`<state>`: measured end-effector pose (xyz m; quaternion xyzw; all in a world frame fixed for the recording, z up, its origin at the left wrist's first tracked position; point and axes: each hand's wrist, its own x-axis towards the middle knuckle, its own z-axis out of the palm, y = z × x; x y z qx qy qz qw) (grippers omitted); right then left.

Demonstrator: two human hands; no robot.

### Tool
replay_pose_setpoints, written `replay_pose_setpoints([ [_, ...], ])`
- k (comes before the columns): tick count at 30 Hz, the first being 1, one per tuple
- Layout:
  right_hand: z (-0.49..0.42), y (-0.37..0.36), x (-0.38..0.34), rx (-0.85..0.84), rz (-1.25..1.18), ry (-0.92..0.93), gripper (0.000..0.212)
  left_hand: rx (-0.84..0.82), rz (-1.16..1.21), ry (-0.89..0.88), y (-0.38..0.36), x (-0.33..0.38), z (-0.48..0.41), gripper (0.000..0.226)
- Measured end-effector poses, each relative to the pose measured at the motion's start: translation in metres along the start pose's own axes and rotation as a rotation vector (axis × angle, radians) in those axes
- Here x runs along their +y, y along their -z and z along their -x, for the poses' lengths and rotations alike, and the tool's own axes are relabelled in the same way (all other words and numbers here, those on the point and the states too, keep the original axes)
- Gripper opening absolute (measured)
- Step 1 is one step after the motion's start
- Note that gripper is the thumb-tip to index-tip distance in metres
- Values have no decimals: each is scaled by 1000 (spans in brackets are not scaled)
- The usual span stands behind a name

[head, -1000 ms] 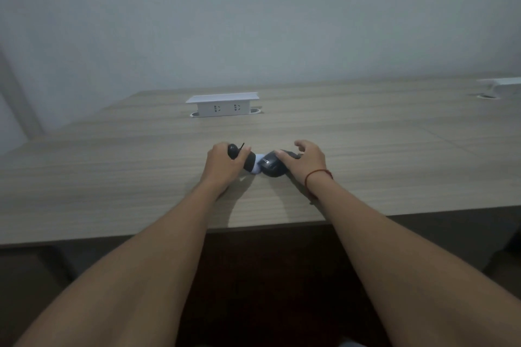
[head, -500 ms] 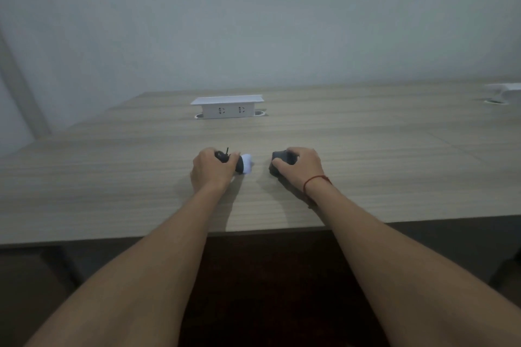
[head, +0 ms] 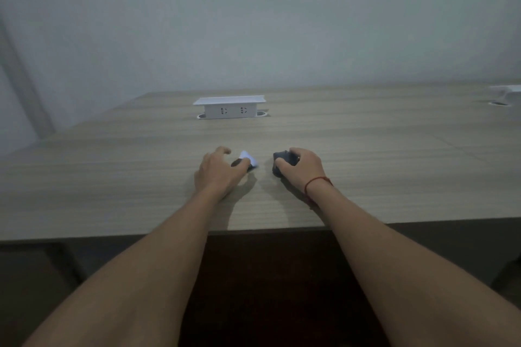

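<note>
Left hand (head: 217, 175) pinches a small dark-and-white piece (head: 244, 161) while right hand (head: 303, 167) grips the dark mouse (head: 282, 159), the two apart; fitting them together next would likely call for careful aligning.

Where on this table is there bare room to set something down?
Bare wood lies between the socket box and both hands, and on the table left and right of them. Crowded: the gap between left hand, the dark-and-white piece, and right hand gripping a dark piece.
</note>
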<state>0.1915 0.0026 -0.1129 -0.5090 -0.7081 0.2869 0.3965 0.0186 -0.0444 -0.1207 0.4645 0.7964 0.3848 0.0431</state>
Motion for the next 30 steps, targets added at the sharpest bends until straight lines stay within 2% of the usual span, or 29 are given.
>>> replay_pose_setpoints([
  [3, 4, -1, 0, -3, 15, 21, 46, -107, 16, -72, 5, -1, 5, 43],
  [7, 1, -4, 0, 0, 33, 14, 45, 36, -40, 7, -1, 2, 0, 26],
  [10, -8, -8, 1, -1, 32, -13, 40, 107, -103, 61, -11, 5, -7, 28],
  [14, -20, -16, 4, 8, 53, -31, 22, 161, -128, 103, -21, 9, -15, 35],
  [19, -25, -20, 7, 4, 36, -42, 22, 139, -111, 90, -24, 8, -18, 37],
  [21, -20, -16, 4, -5, -23, -51, 41, 158, -81, 74, -21, 10, -14, 41],
  [23, -16, -11, 2, -12, -88, -88, 59, 187, -56, 66, -18, 14, -8, 57],
  [26, -9, -1, 3, -73, -45, -114, 67, 177, -121, 63, -13, 13, 1, 76],
  [30, 9, 11, 7, -179, 124, -151, 76, 21, -242, 51, -2, 6, 20, 92],
])
